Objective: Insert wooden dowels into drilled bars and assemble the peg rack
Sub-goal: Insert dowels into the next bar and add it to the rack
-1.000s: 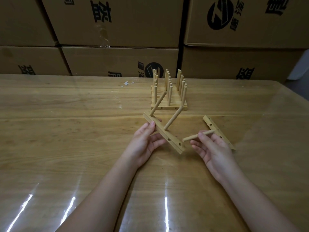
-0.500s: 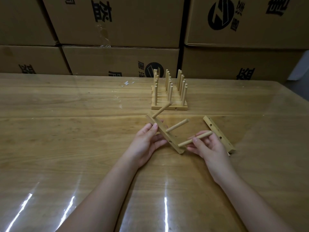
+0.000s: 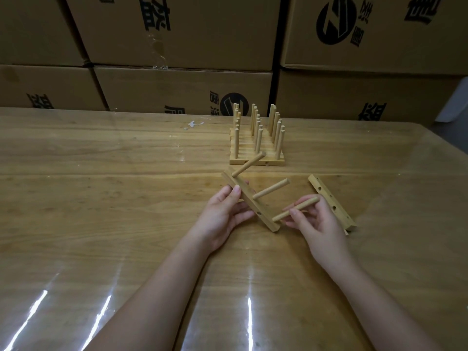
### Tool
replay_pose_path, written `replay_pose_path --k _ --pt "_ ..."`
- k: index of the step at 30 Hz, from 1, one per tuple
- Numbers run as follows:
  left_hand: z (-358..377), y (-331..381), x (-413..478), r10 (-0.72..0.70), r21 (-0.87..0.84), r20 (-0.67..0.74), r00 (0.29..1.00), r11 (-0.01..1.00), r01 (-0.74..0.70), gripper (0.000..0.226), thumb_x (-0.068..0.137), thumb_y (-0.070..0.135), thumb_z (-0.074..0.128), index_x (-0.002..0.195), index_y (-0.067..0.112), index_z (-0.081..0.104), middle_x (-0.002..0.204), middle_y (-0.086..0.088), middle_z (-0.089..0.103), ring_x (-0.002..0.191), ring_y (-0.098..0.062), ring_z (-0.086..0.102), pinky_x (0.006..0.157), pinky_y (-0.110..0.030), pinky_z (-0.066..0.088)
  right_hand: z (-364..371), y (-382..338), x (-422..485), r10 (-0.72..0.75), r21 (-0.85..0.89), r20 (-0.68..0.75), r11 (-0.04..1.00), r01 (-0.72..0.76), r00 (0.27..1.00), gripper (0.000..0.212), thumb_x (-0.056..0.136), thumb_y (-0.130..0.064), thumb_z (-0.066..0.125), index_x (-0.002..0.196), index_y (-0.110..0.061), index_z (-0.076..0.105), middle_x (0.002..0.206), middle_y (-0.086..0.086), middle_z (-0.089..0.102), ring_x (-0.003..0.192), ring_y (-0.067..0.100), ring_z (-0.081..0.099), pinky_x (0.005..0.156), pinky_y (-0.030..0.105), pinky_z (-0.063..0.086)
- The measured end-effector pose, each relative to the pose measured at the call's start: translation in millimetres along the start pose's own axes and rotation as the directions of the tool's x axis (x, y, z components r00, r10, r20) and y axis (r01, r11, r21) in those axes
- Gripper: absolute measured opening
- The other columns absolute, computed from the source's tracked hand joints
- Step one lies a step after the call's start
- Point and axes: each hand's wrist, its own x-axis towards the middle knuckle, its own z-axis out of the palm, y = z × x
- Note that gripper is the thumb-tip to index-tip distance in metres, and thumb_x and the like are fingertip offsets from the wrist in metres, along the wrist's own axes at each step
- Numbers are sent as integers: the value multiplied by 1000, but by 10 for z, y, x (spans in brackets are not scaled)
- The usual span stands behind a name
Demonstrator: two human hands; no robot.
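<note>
Head view looks down on a glossy wooden table (image 3: 101,198) with stacked cardboard boxes (image 3: 182,31) across the top of the frame. At upper centre stands a finished peg rack (image 3: 257,150), its flat base bars holding rows of upright round dowels. Just below it, at centre frame, the left hand (image 3: 222,214) has its thumb and fingers closed around a drilled bar (image 3: 249,201), tilted on a diagonal, with two dowels already seated in it and pointing toward the upper right. The right hand (image 3: 316,224) pinches a third dowel (image 3: 295,209) between thumb and fingertips, its lower-left end meeting the bar near the lower end. A second bar (image 3: 331,201), pale square-edged wood with round holes, lies flat on the table right of centre, partly behind the right hand
</note>
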Motion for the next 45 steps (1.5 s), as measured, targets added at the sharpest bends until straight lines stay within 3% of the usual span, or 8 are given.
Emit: replay_pose_path --k 9,15,19,27,33,37,40,45 --pt "-29 -24 23 -7 -24 -6 1000 1000 7 21 99 19 43 109 14 60 93 -3 73 90 -19 69 74 -28 59 -4 -29 -40 -117 -251 46 960 125 992 20 88 -18 60 88 -37 53 93 -14 69 87 6 68 76 38 57" --pt "-23 -32 19 5 -16 -11 1000 1000 -5 20 99 19 42 106 12 60 92 -3 72 88 -18 69 79 -31 57 32 -50 -71 -173 -327 24 929 171 985 7 81 -46 55 87 -42 52 85 -9 70 80 3 68 72 40 58" --pt "-26 -34 17 -1 -39 -9 1000 999 1 20 99 17 41 105 11 59 89 -3 73 87 -19 70 76 -30 57 55 -38 -88 -215 -372 29 904 211 976 20 79 -57 47 88 -40 51 84 -5 70 79 6 68 70 41 57" --pt "-19 -23 0 -1 -23 5 1000 1000 2 18 98 19 43 102 12 58 90 -1 74 90 -19 70 81 -33 56 83 4 -110 -226 -328 2 920 215 974 5 83 -46 50 87 -45 50 87 -12 69 79 1 69 69 31 58" --pt "-49 -14 -7 35 -65 67 997 997 -31 25 77 19 73 102 16 70 103 -9 71 97 -23 69 75 -32 56 20 95 -66 -223 -302 -104 936 183 969 26 90 -19 53 91 -44 50 94 -18 62 87 5 64 75 27 53" --pt "-84 -1 6 227 171 -63 972 962 -214 40 67 15 73 106 22 67 92 2 68 98 -25 65 78 -30 52 -15 113 -63 -208 -279 -178 948 153 962 27 94 -14 48 96 -41 50 95 -22 63 92 -1 60 77 9 44" --pt "-87 44 -45 282 330 -71 957 912 -244 33 69 18 72 102 21 66 83 11 68 90 -18 62 79 -29 51 -16 95 -62 -143 -271 -172 958 92 975 20 93 -15 49 97 -34 53 89 -21 65 92 -4 59 79 13 41" --pt "28 73 -119 351 438 -37 936 847 -301 17 88 12 63 104 18 64 90 -5 68 89 -17 66 78 -27 52 6 37 -70 -168 -302 -141 946 119 976 19 94 -16 48 94 -34 55 85 -16 65 81 1 59 75 17 43"
